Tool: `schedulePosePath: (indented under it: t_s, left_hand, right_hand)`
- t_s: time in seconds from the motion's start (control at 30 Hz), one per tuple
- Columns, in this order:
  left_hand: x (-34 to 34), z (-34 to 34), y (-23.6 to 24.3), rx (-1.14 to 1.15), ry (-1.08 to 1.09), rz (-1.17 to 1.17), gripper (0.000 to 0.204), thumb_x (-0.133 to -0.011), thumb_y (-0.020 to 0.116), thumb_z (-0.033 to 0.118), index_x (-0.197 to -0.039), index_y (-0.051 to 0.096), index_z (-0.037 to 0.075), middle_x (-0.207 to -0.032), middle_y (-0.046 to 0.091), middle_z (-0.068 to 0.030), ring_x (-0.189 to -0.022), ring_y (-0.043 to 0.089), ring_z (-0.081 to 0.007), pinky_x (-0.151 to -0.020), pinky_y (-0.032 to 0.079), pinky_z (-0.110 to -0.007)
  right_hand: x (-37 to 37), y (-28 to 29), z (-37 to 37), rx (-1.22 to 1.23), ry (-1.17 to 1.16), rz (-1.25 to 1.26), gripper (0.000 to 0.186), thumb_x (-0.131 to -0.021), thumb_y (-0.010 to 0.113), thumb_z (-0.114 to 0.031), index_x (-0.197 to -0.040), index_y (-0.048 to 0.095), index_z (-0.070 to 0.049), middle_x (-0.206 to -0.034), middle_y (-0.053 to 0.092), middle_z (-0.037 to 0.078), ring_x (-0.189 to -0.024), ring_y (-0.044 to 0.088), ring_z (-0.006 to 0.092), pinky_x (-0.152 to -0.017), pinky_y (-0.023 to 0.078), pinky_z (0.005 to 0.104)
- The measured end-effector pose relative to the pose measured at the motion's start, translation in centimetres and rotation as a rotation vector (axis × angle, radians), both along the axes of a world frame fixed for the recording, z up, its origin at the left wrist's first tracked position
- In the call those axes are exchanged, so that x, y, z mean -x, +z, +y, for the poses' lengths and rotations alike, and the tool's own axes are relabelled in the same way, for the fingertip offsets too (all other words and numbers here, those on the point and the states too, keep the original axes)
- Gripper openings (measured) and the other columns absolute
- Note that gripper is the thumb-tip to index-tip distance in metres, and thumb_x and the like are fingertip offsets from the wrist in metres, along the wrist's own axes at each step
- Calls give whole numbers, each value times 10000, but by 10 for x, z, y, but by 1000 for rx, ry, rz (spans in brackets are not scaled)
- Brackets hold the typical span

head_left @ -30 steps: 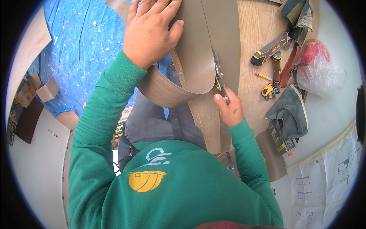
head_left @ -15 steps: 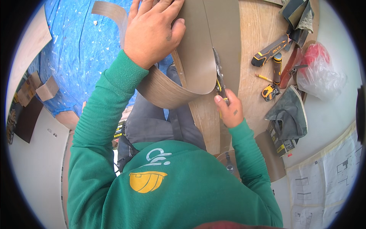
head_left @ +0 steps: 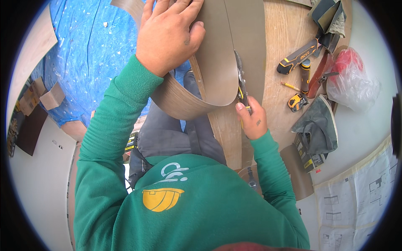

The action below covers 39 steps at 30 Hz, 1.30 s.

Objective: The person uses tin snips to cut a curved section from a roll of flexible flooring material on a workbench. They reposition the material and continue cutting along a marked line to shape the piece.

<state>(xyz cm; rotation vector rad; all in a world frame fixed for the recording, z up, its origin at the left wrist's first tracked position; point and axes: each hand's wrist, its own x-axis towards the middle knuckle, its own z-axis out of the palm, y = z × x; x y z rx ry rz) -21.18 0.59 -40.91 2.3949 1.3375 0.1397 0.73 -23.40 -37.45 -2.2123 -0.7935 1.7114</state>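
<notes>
"What's that, well left of both hands?"
"An open cardboard box; I can't see what's in it."
"And the left hand?"
"Palm down, fingers spread over the brown sheet, which curls across between the two hands."
"The right hand?"
"Wrapped round the handles of the snips, blades at the sheet's edge."
"Right of that grip?"
"A tape measure near it, then a clear plastic bag, something red showing inside."
</notes>
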Motion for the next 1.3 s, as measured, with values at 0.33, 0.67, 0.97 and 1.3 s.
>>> schedulePosePath:
  t_s: [0.33,0.67,0.97,1.3]
  left_hand:
    - [0,0,1,9,12,-11,592,-876,651,211,-1423,634,-16,-1583,533,-224,-1517,416,-422,-1266,281,-601]
    - [0,1,2,25,13,-15,603,-868,654,205,-1427,627,-18,-1594,520,-228,-1518,410,-429,-1264,280,-610]
    - [-1,0,2,10,1,-1,612,-865,658,207,-1431,622,-23,-1596,515,-232,-1520,408,-430,-1266,280,-608]
    - [-1,-1,2,13,3,-2,621,-857,657,204,-1433,620,-26,-1597,512,-235,-1525,402,-432,-1269,275,-615]
  right_hand:
    - [0,0,3,-41,16,1,426,-1000,735,-343,-1147,661,50,-801,649,129,-724,597,197,-696,512,368]
    - [-3,0,7,-40,54,-10,463,-1005,728,-364,-1173,661,63,-809,650,129,-722,588,181,-686,510,359]
    - [-5,-2,6,-17,26,-1,446,-999,743,-347,-1161,663,61,-789,638,104,-709,571,153,-665,500,347]
    - [-3,-3,13,-51,31,28,450,-1005,725,-352,-1167,662,62,-819,646,112,-735,578,172,-692,502,357]
